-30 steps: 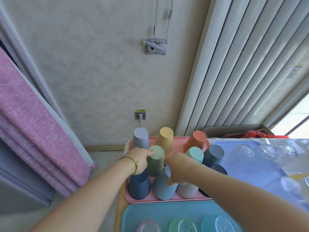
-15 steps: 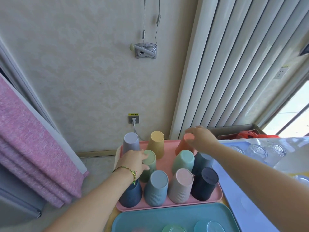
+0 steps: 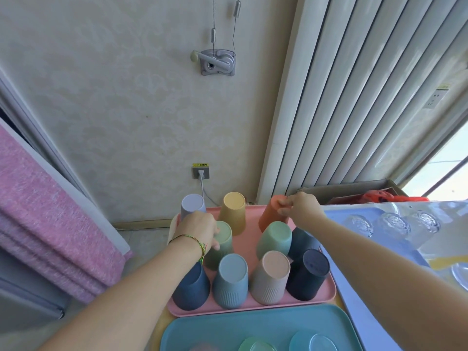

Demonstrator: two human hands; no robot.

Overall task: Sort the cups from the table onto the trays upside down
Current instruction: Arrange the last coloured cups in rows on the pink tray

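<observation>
The left hand (image 3: 198, 230) is curling its fingers (image 3: 214, 246) round the side of the green cup (image 3: 224, 239), maybe to nudge it into line. The right hand (image 3: 302, 209) is pinching the top of the orange cup (image 3: 271, 215) with bent fingers, likely to set it straight. Both cups are sitting bottom-up on the pink tray (image 3: 249, 309). Just past the left fingers, a yellow cup (image 3: 233, 211) and a pale purple cup (image 3: 192, 203) are crowding close. A mint cup (image 3: 274, 239) is standing just below the right fingers. Glasses (image 3: 391, 225) are sitting on the blue tray (image 3: 336, 217) beside the right wrist
</observation>
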